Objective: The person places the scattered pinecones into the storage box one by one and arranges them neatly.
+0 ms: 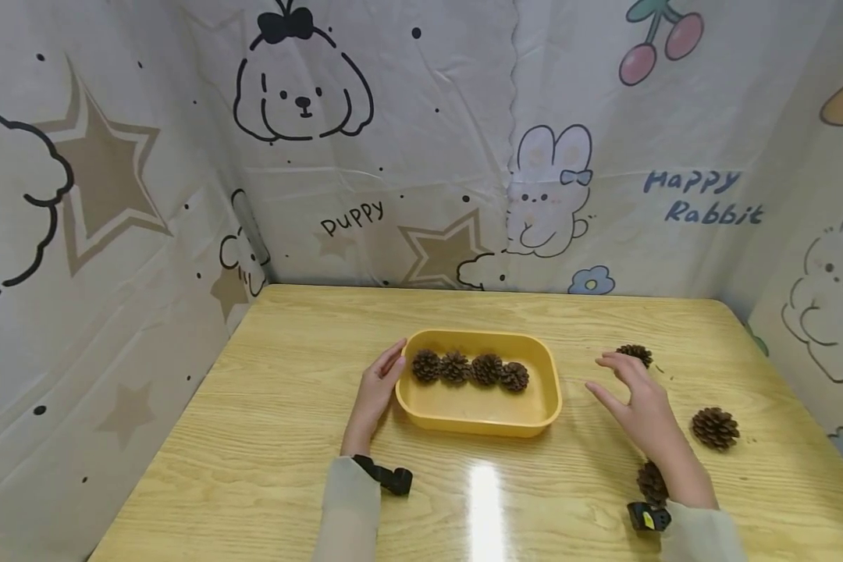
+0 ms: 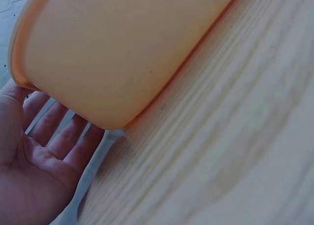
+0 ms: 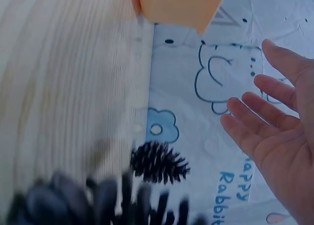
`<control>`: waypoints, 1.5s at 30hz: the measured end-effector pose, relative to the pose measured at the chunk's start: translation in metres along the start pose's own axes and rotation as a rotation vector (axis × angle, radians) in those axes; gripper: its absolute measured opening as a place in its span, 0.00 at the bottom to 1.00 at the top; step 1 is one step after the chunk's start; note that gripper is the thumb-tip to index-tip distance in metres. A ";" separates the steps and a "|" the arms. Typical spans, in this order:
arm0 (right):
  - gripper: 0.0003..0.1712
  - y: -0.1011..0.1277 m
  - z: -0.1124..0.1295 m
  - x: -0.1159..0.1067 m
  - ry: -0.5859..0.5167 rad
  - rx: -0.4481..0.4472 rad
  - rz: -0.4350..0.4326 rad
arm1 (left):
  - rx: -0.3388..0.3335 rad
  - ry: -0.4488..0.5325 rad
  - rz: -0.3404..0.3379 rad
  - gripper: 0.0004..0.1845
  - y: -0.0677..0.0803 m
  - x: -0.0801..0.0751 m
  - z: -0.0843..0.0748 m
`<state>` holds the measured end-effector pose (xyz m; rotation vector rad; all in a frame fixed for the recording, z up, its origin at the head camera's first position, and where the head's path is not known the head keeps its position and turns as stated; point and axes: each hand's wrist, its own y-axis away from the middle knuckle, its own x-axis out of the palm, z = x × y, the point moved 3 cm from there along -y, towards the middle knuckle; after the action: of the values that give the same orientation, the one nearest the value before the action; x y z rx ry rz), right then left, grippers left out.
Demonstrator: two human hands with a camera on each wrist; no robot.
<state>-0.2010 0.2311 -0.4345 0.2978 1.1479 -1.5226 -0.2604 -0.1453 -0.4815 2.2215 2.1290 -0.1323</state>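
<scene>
A yellow tray (image 1: 544, 410) sits mid-table with several pine cones (image 1: 470, 368) in a row along its far side. My left hand (image 1: 379, 384) rests with straight fingers against the tray's left end; in the left wrist view the palm (image 2: 34, 161) lies open beside the tray wall (image 2: 113, 53). My right hand (image 1: 635, 394) hovers open, fingers spread, right of the tray, just short of a pine cone (image 1: 635, 354). In the right wrist view the same hand (image 3: 274, 132) is empty, with that cone (image 3: 158, 162) ahead of it.
Two more pine cones lie on the wooden table (image 1: 288, 406): one (image 1: 714, 428) to the right of my right hand, one (image 1: 652, 481) by my right wrist. Cartoon-printed cloth walls (image 1: 428, 156) close in the back and both sides.
</scene>
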 end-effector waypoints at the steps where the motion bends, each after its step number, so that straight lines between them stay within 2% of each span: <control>1: 0.23 0.001 -0.002 -0.002 0.009 0.001 -0.012 | -0.002 0.005 0.000 0.24 0.000 0.000 0.000; 9: 0.26 0.012 -0.023 -0.018 0.033 0.082 -0.033 | -0.013 0.024 0.000 0.24 0.000 0.001 0.002; 17: 0.27 0.024 -0.045 -0.033 0.100 0.111 -0.083 | -0.012 0.017 -0.014 0.24 0.000 0.001 0.005; 24: 0.28 0.035 -0.063 -0.044 0.123 0.215 -0.036 | -0.013 0.043 -0.019 0.25 -0.012 0.001 0.030; 26: 0.29 0.039 -0.069 -0.046 0.119 0.245 -0.025 | -0.008 0.033 -0.018 0.26 -0.013 0.001 0.032; 32: 0.34 0.049 -0.086 -0.050 0.141 0.319 -0.002 | 0.005 0.018 -0.021 0.26 -0.013 0.000 0.032; 37: 0.38 0.055 -0.097 -0.052 0.124 0.423 0.045 | 0.062 0.005 -0.026 0.26 -0.012 0.000 0.031; 45: 0.40 0.064 -0.111 -0.056 0.122 0.532 0.070 | -0.012 0.046 -0.024 0.25 -0.013 0.001 0.028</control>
<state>-0.1717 0.3598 -0.4794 0.7895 0.7954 -1.7475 -0.2742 -0.1461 -0.5091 2.2144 2.1740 -0.0704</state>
